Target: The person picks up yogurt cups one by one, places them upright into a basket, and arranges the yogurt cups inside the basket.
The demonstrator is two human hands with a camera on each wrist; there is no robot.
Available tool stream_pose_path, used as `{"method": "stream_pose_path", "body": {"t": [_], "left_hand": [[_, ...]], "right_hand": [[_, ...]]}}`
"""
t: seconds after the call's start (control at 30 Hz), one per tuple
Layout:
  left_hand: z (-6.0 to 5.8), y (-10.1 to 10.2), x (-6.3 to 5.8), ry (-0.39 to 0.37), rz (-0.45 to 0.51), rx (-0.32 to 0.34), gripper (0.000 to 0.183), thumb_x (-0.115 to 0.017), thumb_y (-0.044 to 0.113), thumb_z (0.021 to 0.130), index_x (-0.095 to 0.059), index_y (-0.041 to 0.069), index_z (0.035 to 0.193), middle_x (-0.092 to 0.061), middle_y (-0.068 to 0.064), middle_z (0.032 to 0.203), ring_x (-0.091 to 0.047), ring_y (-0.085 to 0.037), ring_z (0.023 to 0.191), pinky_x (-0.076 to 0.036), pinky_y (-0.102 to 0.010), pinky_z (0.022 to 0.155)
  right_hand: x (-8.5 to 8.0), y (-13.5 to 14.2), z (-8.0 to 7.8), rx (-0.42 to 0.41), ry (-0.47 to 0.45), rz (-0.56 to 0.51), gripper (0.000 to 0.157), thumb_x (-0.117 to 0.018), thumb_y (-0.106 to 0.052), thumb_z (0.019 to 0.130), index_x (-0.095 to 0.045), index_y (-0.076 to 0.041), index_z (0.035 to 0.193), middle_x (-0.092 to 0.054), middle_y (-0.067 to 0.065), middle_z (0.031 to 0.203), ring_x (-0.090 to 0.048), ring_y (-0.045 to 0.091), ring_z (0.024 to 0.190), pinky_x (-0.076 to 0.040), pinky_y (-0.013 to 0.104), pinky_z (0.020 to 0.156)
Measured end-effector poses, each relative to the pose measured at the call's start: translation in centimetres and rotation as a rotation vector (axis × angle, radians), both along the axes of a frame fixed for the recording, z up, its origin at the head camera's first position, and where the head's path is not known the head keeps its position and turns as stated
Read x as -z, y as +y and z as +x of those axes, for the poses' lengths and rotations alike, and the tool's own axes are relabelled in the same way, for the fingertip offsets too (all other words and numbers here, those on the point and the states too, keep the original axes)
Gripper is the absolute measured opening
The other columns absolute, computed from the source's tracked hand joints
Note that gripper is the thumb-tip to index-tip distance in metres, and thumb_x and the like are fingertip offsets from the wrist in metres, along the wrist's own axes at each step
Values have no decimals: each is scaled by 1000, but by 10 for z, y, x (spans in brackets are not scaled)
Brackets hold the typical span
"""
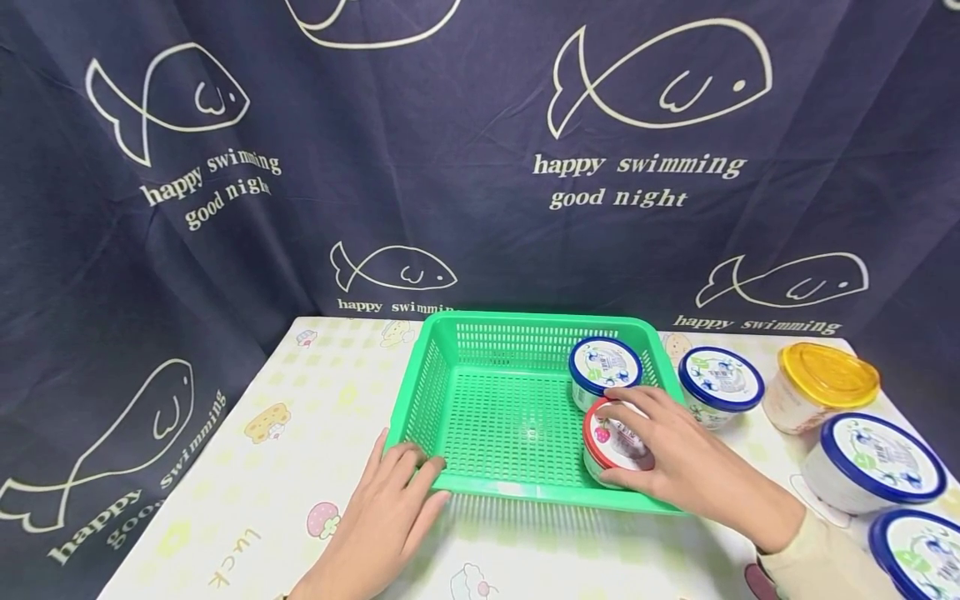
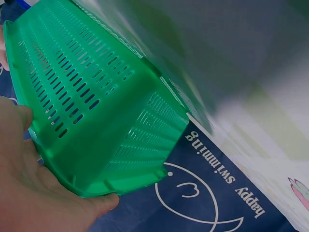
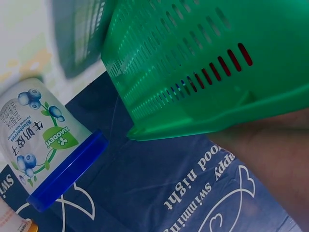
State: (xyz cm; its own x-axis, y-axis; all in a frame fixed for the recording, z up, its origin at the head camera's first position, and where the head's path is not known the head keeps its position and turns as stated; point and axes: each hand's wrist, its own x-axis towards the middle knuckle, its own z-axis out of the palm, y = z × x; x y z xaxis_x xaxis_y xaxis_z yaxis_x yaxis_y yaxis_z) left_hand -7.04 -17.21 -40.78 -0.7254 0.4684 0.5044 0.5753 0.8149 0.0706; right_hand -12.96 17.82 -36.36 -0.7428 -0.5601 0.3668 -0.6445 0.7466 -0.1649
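My left hand (image 1: 386,508) grips the near left corner of a green plastic basket (image 1: 517,492), fingers bent over its rim. The left wrist view shows this hand at the outer corner of the basket (image 2: 116,125). Inside the basket's right side, my right hand (image 1: 675,450) holds a red-lidded tub (image 1: 617,433) with a strawberry picture, thumb on the near side and fingers across the lid. A blue-lidded tub (image 1: 604,365) stands just behind it in the basket. In the right wrist view the basket wall (image 3: 193,72) hides the held tub, except for red through the slots.
Right of the basket stand a blue-lidded tub (image 1: 720,383), a yellow-lidded tub (image 1: 821,383) and two more blue-lidded tubs, the nearest one (image 1: 922,550) cut by the frame edge. A patterned cloth (image 1: 247,467) covers the table. Behind hangs a dark blue fish-print curtain (image 1: 480,167).
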Motion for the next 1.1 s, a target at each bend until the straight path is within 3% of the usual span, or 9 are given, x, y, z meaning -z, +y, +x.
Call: {"method": "stream_pose_path", "body": {"t": [0.83, 1.1], "left_hand": [[1, 1, 1, 6, 4, 5, 29, -43, 35, 92, -57, 16, 109, -49, 4, 98, -44, -18, 106, -16, -56, 105], [1, 0, 0, -1, 0, 2, 29, -43, 35, 92, -57, 16, 110, -49, 5, 99, -43, -17, 106, -15, -55, 105]], "right_hand": [[2, 2, 1, 16, -55, -13, 66, -68, -62, 63, -55, -26, 117, -45, -3, 126, -38, 16, 114, -42, 41, 88], [3, 3, 3, 34, -63, -25, 65, -61, -67, 65, -56, -27, 116, -45, -3, 127, -38, 16, 115, -43, 43, 88]]}}
